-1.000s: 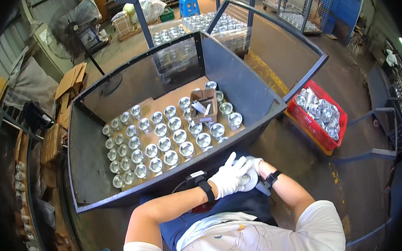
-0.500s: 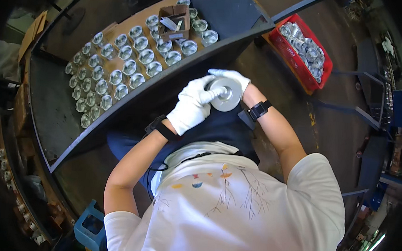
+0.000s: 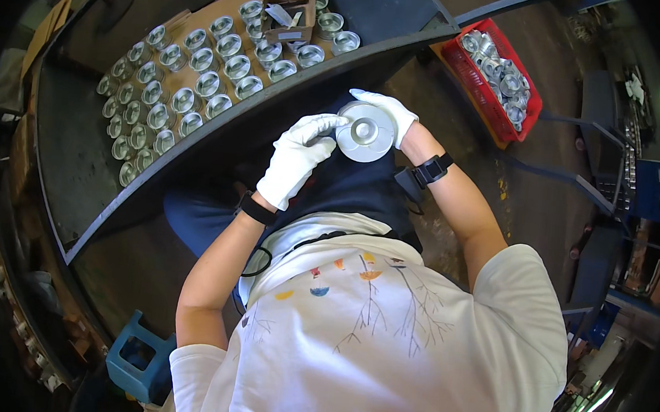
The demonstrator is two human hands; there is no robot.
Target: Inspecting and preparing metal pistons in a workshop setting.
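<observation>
A round, silver-grey metal part (image 3: pixel 364 149) with a wide flat rim and a raised round middle is held in front of my waist, its face turned up. My right hand (image 3: pixel 396 117), in a white glove, grips it from the far right side; most of those fingers are hidden behind the part. On the other side, my gloved left hand (image 3: pixel 296 159) has its forefinger tip at the part's left rim, with the thumb apart from that finger. Whether the fingertip presses on the metal is hard to see.
Rows of shiny metal cups (image 3: pixel 208 84) stand on brown cardboard on the dark worktable (image 3: pixel 63 187), beside a small open carton (image 3: pixel 307 13). A red crate (image 3: pixel 462 73) of metal parts is at the far right. A blue stool (image 3: pixel 136 353) stands at the lower left.
My left hand has drawn back from the middle of the metal part to its left rim, uncovering the raised centre. My right hand still holds the part. The whole view has shifted a little.
</observation>
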